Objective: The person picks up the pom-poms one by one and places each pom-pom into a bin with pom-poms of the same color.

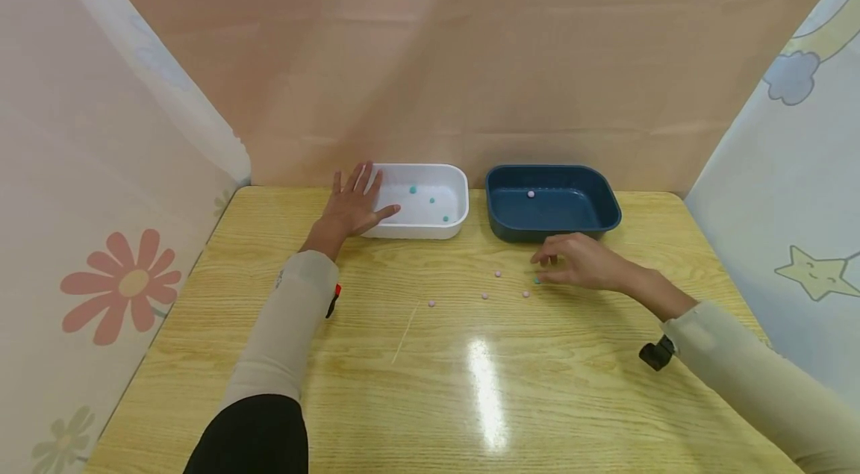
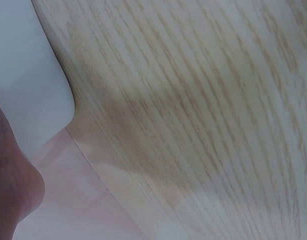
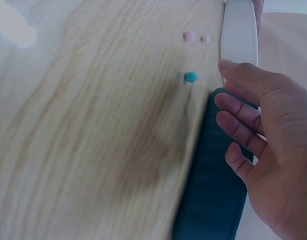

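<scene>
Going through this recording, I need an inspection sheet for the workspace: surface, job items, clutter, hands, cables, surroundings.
Surface: wood-grain table with a bright reflection near the middle.
Job items: white tray holding three teal beads; dark blue tray holding one pink bead; four loose pink beads and one loose teal bead on the table.
Clutter: thin pale line on the table; thread or mark, cannot tell.
Left hand: fingers spread, at the white tray's left end.
Right hand: fingers loosely bent near the loose teal bead, holding nothing visible.
Cables: nothing seen.
Surroundings: brown backdrop; printed side panels.
</scene>
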Motion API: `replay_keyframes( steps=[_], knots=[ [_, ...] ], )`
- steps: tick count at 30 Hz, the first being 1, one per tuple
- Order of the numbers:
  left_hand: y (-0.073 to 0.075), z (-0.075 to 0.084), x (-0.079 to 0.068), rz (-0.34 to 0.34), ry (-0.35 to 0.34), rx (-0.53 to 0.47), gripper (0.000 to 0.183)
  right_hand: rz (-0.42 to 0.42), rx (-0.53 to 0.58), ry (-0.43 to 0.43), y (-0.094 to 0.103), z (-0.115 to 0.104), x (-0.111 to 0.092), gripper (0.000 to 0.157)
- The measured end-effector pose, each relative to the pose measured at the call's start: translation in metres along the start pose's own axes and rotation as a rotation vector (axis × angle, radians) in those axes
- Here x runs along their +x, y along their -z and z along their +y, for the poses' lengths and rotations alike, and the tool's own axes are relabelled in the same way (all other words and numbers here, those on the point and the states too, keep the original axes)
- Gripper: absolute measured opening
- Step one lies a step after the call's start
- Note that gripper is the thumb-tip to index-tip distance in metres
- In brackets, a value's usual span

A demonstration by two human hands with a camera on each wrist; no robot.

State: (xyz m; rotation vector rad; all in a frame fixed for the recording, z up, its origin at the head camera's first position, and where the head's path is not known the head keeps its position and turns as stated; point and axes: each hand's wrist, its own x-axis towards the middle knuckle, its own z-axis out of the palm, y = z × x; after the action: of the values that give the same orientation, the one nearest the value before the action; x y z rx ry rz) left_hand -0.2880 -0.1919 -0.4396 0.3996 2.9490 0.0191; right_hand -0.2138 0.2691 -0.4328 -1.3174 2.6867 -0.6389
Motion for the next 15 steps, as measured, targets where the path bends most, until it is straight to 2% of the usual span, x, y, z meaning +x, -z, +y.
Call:
replay_keyframes(
  steps=[15],
  knots=[
    [0.0, 0.0, 0.0, 0.013, -0.006, 0.01, 0.098, 0.012, 0.118, -0.002, -0.018, 0.013, -0.013, 0.017]
  ],
)
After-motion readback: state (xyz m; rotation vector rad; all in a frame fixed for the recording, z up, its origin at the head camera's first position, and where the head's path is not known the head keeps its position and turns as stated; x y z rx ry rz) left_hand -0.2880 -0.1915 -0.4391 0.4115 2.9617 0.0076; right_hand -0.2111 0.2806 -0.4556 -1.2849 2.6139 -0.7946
